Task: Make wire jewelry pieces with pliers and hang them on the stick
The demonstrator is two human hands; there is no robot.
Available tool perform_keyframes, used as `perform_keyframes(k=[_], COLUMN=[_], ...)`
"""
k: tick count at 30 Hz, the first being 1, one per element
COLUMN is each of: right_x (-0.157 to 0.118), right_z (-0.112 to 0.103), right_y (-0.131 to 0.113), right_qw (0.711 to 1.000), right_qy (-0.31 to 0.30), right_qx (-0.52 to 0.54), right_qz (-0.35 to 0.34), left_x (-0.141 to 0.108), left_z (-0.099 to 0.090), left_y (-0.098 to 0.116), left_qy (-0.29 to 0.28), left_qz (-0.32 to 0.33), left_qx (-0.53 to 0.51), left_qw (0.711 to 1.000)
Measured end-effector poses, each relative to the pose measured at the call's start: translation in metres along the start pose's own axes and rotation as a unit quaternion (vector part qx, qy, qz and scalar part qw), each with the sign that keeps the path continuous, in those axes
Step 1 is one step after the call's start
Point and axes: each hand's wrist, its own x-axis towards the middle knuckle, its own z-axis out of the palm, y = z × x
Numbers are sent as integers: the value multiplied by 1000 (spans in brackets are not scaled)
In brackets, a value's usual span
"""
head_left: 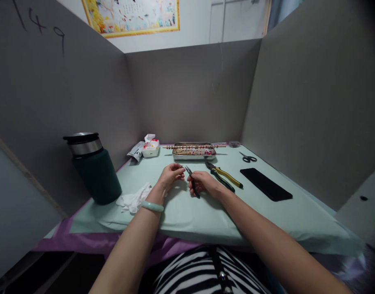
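My right hand (202, 182) is closed round small black-handled needle-nose pliers (192, 181), whose tips point up and left. Just left of those tips, my left hand (171, 174) is held in a pinch; whatever sits between its fingertips is too small to make out. A pale green bangle (152, 206) circles my left wrist. Beyond both hands stands a metal tray (193, 156) with small red and gold pieces in it. Across its top lie thin rods (187, 146) strung with red beads.
Larger yellow-and-green pliers (226, 176), a black phone (265, 183) and scissors (248, 157) lie to the right. At left are a dark green bottle (97, 173), a crumpled tissue (135, 199) and a white tissue pack (151, 147). Grey partitions (193, 94) enclose the table.
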Motion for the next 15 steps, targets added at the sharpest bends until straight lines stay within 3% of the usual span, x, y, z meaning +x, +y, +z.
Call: perform_keyframes(k=[4,11,15], right_x=[-1,0,1], right_z=[2,4,2], right_y=[-2,-2,0], right_qw=[1000,998,999], right_qy=[14,39,31], right_qx=[-7,-36,-23], right_qz=[-18,-26,-21], left_x=[0,0,2], left_z=[2,0,-3], left_y=[-1,-1,-2], left_qy=[13,-49,-8], left_qz=[-9,-18,-21], left_qx=[29,6,-10], left_qw=[999,999,1000])
